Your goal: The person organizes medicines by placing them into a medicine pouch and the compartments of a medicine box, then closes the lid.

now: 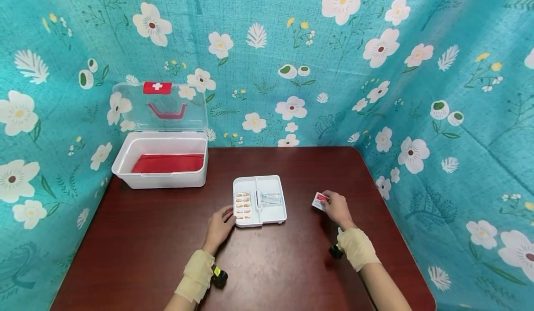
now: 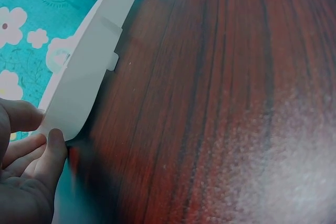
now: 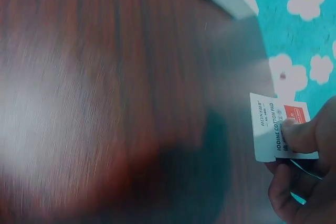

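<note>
A white divided tray (image 1: 273,216) lies mid-table. Its left compartment holds a blister pack of orange-and-white capsules (image 1: 243,205), and a small clear packet (image 1: 271,199) lies in the right one. My left hand (image 1: 219,227) holds the tray's near left corner; in the left wrist view, thumb and finger are against its white wall (image 2: 84,87). Right of the tray, my right hand (image 1: 337,206) pinches a white and red iodine cotton pad packet (image 3: 266,127), its printed face showing in the right wrist view. The thumb lies across the packet's red part.
At the back left stands a white first-aid box (image 1: 164,180) with its clear lid (image 1: 133,109) raised. A folded red cloth (image 1: 167,163) lies inside it. A teal flowered curtain (image 1: 258,93) hangs behind and beside the dark wooden table (image 1: 292,264).
</note>
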{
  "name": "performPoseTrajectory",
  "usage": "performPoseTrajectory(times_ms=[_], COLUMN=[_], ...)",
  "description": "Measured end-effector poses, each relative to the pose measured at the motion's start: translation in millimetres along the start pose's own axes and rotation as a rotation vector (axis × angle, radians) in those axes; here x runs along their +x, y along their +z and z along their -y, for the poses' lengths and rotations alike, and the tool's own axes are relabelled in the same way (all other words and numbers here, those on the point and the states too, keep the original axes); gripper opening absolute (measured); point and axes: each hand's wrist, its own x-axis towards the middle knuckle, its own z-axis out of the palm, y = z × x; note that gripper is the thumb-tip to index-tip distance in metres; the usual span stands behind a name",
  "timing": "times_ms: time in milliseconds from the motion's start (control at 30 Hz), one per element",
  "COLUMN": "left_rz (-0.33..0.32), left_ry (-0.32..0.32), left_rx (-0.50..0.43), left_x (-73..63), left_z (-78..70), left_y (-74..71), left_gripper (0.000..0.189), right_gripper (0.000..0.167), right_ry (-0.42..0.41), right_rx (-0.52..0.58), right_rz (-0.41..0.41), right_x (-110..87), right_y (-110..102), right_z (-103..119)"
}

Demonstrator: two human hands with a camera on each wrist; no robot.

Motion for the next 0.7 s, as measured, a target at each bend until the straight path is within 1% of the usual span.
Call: performPoseTrajectory(times_ms=[133,267,533,633,700], left_rz=[0.001,0.010,0.000,0.002,0.004], left_ry=[-0.008,0.001,0.005,0.008,0.007], left_rx=[-0.009,-0.022,-0.031,-0.028,-0.027], left_x=[-0.3,-1.1,-1.8,-2.3,-2.5], left_z=[0.0,0.3,0.9,0.0,-1.0], left_y=[-0.4,-0.5,-0.5,-0.8,-1.0], left_gripper=[0.040,0.039,0.040,0.040,0.039], right_gripper=[0.016,0.014,0.015,0.018,0.020], right_ry=[-0.028,-0.043,-0.022,-0.036,-0.058], right_rx=[0.069,0.145,0.255,0.287,0.284], right_rz=[-0.009,-0.002,0.068,0.094,0.105], right_x=[5.0,6.2,7.0,5.7,4.6], right_y=[7,12,24,30,35], right_z=[20,39,67,75,79])
